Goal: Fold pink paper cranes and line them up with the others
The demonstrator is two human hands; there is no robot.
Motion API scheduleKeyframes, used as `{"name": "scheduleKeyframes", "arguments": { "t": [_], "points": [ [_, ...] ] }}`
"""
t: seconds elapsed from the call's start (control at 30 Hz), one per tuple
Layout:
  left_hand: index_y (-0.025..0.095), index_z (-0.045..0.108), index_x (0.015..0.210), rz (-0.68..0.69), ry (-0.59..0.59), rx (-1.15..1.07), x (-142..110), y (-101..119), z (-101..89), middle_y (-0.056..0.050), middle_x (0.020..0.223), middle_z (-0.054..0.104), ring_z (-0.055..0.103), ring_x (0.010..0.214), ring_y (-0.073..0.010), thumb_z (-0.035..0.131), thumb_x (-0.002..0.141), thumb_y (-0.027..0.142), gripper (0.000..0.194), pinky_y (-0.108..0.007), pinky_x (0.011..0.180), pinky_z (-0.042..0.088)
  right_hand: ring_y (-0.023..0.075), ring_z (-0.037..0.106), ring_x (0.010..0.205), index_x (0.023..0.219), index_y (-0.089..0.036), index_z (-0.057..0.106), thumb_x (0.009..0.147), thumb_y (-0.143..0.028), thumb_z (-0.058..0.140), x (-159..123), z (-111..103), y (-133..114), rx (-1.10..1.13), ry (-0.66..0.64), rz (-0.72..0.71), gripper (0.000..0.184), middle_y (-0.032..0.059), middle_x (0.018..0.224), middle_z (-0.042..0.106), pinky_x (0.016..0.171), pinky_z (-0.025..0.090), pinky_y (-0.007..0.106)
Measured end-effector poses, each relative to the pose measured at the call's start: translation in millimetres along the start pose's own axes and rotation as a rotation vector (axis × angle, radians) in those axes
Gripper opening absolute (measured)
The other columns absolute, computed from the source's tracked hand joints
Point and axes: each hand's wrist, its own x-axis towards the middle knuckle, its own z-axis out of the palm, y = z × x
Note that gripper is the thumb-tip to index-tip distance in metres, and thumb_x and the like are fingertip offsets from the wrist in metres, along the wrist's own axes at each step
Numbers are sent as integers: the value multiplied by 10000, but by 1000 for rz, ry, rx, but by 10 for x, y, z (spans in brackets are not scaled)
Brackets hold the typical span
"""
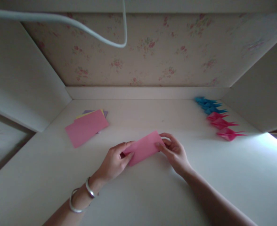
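Observation:
Between my two hands is a pink sheet of paper (144, 148), an oblong tilted up toward the right. My left hand (116, 160) grips its left end, thumb on top and fingers behind. At the other end my right hand (173, 150) pinches the right edge between thumb and fingers. The sheet looks flat; whether it is folded I cannot tell. Silver bangles (90, 190) circle my left wrist.
Pink paper (88, 128) lies at the back left over yellow and purple sheets (105, 113). At the back right stand blue paper cranes (209, 105) and pink paper cranes (228, 134) in a row. A white cable (89, 31) hangs above the white table (138, 201).

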Motion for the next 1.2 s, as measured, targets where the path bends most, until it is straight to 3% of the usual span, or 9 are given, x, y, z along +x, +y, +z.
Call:
{"name": "scheduleKeyframes", "arguments": {
  "t": [0.3,0.53,0.87,1.2],
  "points": [
    [173,636,1291,-42,-86,-90,-4,105,-22,-77,1285,681,657,1145,-222,625,873,238,422,-316,1019,512,165,672,755,1027,-229,604,770,-348,784,-23,20,0,-14,-39,43,336,38,862,756,671,498,269],
    [171,618,1319,-144,-153,-181,-29,198,-22,-89,1206,725,722,971,-216,620,904,374,462,-304,898,575,152,647,734,1017,-211,630,802,-355,751,-88,125,-17,-32,-146,92,286,42,879,748,627,466,253],
    [192,619,1320,-120,-120,-236,-52,185,73,-77,1310,665,682,1099,-217,574,935,296,401,-304,951,557,161,649,760,1100,-247,577,793,-352,764,-84,172,-2,-3,-64,111,374,27,915,739,637,472,252],
    [171,615,1321,-128,-118,-219,-40,173,71,-74,1328,653,653,1156,-217,579,922,242,407,-329,1030,510,153,633,690,1031,-223,602,770,-436,767,-64,166,3,-15,-46,183,375,11,790,740,623,450,251]
  ]
}}
